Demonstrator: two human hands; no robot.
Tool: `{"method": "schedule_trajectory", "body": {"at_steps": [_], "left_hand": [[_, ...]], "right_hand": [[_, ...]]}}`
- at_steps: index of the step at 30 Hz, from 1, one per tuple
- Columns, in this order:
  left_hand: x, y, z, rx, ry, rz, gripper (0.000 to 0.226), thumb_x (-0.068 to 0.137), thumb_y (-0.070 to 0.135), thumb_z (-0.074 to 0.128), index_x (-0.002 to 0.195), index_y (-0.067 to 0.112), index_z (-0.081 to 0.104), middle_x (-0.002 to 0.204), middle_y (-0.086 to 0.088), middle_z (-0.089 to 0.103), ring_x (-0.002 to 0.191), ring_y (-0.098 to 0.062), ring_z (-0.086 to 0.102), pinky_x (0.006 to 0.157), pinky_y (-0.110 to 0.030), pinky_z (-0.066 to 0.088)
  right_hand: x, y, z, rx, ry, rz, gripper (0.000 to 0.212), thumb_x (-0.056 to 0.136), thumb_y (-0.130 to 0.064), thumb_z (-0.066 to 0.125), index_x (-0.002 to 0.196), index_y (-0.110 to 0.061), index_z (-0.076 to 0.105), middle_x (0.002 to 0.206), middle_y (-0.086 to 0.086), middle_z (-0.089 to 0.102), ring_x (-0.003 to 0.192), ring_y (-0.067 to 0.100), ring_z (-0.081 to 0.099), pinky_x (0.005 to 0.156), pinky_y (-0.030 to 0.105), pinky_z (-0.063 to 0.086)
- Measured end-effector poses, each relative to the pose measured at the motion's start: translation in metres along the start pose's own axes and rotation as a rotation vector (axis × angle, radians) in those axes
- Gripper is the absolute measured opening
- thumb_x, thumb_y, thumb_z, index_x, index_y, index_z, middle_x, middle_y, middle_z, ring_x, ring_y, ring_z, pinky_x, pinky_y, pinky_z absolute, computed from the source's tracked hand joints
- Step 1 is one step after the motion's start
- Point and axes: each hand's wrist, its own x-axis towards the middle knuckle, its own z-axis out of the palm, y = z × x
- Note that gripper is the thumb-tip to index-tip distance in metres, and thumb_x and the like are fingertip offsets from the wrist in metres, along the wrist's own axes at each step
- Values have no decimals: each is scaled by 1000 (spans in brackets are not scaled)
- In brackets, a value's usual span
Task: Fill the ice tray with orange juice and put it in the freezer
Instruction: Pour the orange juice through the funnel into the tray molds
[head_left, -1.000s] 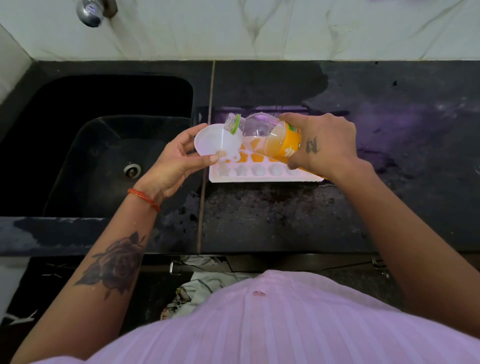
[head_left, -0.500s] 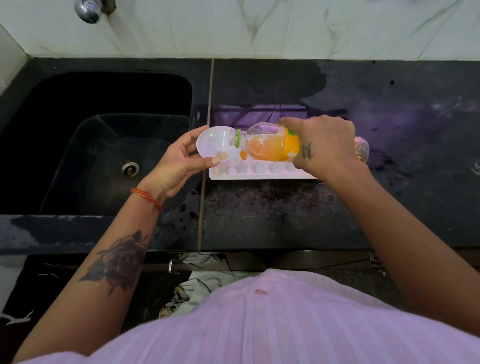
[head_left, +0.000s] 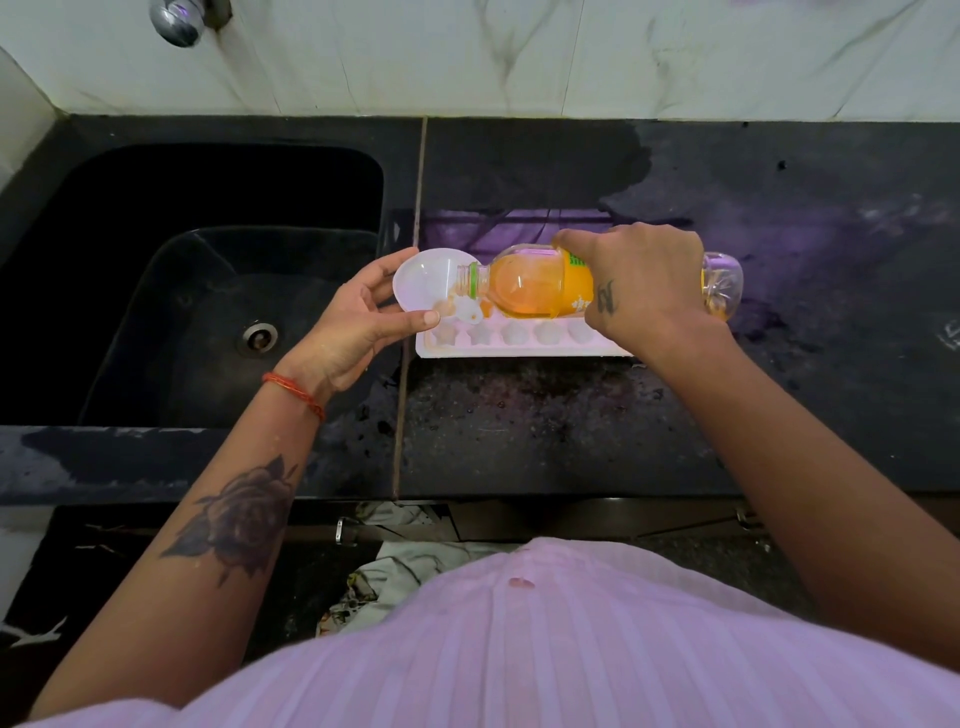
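While the right hand (head_left: 641, 283) grips the bottle (head_left: 524, 286) lying almost flat above the ice tray (head_left: 519, 343), its mouth sits inside the white funnel (head_left: 423, 283), which the left hand (head_left: 353, 325) pinches at the tray's left end. Orange juice fills the bottle's lower side. The front row of the tray looks pale. The sink (head_left: 208, 291) lies left of the tray, with bare dark counter (head_left: 545, 426) in front of it.

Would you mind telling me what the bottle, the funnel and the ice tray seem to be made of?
Bottle: clear, glossy plastic by the look; the juice shows through its wall. Funnel: thin, smooth, milky-white plastic, probably; it looks slightly see-through. Ice tray: white, moulded with star and round cups; likely plastic, matte to faintly shiny.
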Motion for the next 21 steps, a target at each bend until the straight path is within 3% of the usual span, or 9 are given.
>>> {"method": "schedule_trajectory", "body": {"at_steps": [21], "left_hand": [[2, 2, -2, -5, -16, 0, 74, 67, -5, 71, 133, 17, 48, 121, -1, 61, 104, -12, 66, 77, -24, 57]], "right_hand": [[5, 1, -1, -2, 27, -4, 49, 88, -21, 64, 132, -34, 48, 106, 8, 66, 99, 34, 59, 69, 31, 30]]}}
